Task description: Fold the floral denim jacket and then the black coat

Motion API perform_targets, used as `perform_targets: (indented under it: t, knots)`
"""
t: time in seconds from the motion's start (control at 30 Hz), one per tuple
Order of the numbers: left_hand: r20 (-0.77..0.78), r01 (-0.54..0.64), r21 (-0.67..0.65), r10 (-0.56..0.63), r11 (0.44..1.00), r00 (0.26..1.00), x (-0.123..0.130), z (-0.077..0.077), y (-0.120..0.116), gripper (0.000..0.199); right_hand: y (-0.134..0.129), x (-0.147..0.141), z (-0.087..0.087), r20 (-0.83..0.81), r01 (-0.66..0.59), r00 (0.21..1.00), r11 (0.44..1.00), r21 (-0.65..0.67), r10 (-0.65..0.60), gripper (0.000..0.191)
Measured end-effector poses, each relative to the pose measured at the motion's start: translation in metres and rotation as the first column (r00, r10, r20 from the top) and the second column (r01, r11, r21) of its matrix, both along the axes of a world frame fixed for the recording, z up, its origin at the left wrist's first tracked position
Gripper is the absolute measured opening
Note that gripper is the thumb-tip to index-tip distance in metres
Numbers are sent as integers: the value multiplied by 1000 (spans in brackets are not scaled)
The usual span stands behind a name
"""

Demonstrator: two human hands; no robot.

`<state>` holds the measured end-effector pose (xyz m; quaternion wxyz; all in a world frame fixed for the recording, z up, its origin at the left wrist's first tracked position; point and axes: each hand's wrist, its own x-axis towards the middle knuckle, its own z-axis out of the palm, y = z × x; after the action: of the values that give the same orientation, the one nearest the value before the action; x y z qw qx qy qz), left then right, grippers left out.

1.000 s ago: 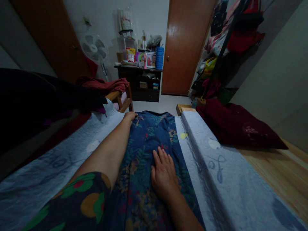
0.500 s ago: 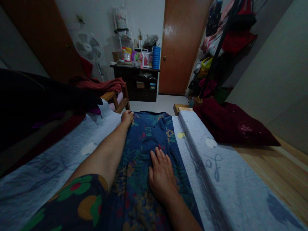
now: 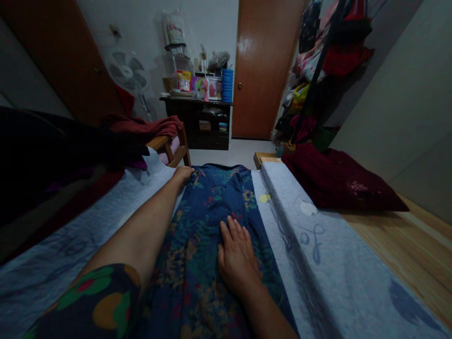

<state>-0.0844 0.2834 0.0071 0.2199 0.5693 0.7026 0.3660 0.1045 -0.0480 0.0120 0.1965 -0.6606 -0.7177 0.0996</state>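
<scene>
A dark blue garment with a floral print (image 3: 205,226) lies lengthwise over a pale, patterned cloth (image 3: 314,263). At the garment's far left corner, my left hand (image 3: 184,174) has its fingers closed on the fabric edge. My right hand (image 3: 238,256) rests palm down on the middle of the garment, fingers stretched out. Some folds run along the fabric beyond and beside the right hand.
Dark clothes (image 3: 70,141) are heaped at the left, by a wooden frame (image 3: 180,148). A maroon folded cloth (image 3: 342,179) lies on wooden boards (image 3: 399,235) at the right. Farther back stand a fan (image 3: 127,70), a dark cabinet (image 3: 197,122) and hanging bags (image 3: 346,52).
My left hand and forearm have shifted slightly left and down, and the garment's left side spreads a little wider. My right hand stays in place on the fabric.
</scene>
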Motion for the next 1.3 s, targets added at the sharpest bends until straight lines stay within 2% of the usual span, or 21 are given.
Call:
perform_targets:
  t: [0.13,0.37,0.53,0.6,0.67,0.77,0.83,0.93,1.03,1.1,1.2,1.3]
  knots:
    - [-139,40,-17,-42,999,989,3,-1,-7,16,0,0,0,-5,-1,1000,1000,8,1,57]
    - [-328,-33,-3,30,999,944,9,-7,-22,29,0,0,1,-27,-1,1000,1000,8,1,57]
    - [-381,-92,9,89,996,920,10,7,-29,38,0,0,2,-17,-2,1000,1000,-3,1,57]
    - [-410,-45,35,56,998,910,9,14,-35,40,0,0,2,-12,-3,1000,1000,-4,3,57]
    - [-447,78,43,-50,996,893,10,15,-46,40,1,0,1,-10,-7,1000,1000,-7,7,57]
    - [-497,287,0,-249,958,831,16,4,-66,43,2,0,0,-4,-16,1000,1000,-5,16,57]
    - [-522,355,-31,-318,934,792,21,-7,-77,54,2,1,-1,0,-18,1000,1000,-2,18,57]
    - [-598,366,-81,-339,927,726,27,-17,-85,71,2,1,-2,3,-16,1000,1000,2,16,57]
    - [-657,325,-151,-341,933,672,29,-17,-84,79,2,1,-2,2,-16,1000,1000,4,16,57]
    - [-659,304,-174,-341,936,671,29,-14,-82,82,2,1,-2,2,-15,1000,1000,3,15,57]
    - [-660,305,-136,-316,943,682,29,-11,-84,79,2,1,-2,-3,-11,1000,1000,-3,11,57]
    - [-674,305,-27,-243,952,698,29,-11,-93,65,3,1,-1,-8,-18,1000,1000,-17,17,57]
